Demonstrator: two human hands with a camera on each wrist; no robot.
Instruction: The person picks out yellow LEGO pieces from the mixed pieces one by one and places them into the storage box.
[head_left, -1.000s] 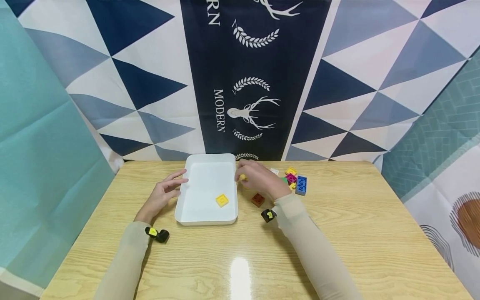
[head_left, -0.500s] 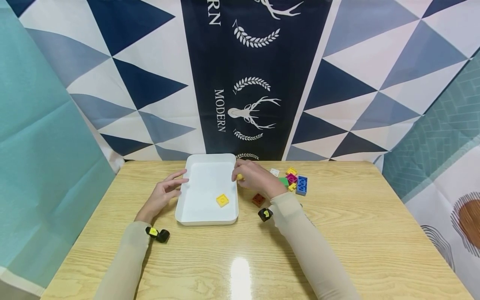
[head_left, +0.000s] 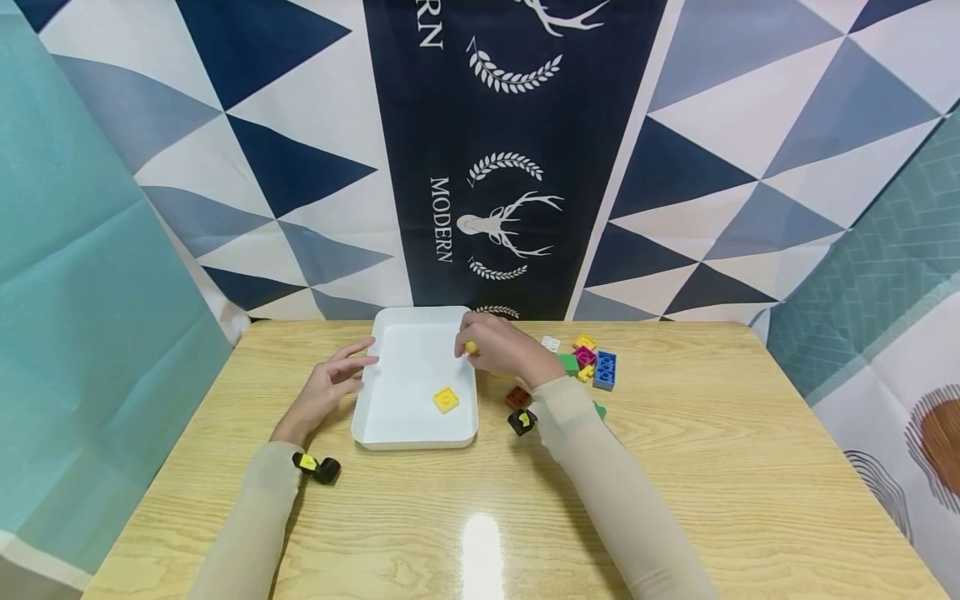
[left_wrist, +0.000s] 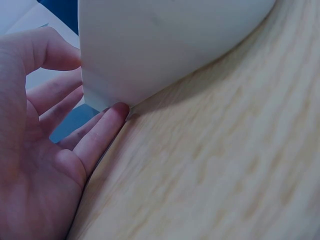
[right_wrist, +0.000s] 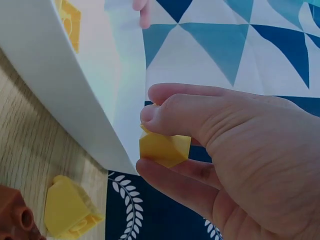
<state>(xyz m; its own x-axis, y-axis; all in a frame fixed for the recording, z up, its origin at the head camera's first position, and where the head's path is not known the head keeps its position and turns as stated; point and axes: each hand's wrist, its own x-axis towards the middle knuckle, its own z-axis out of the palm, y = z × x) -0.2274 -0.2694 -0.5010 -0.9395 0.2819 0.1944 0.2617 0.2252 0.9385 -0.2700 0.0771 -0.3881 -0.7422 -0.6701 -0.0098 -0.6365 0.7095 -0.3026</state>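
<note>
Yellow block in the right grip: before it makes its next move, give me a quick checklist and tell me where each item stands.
1. Yellow block held: ok; the right grip pinches it between thumb and fingers.
2. Block fully past the rim of the tray: cannot tell; it appears close to the right rim.
3. Tray steadied: ok; fingertips of the left grip touch its left side.
4. Room inside: ok; only one flat yellow piece shows there.
5. Loose blocks all in the tray: not ok; the brown block and blue block, among others, lie on the table.
</note>
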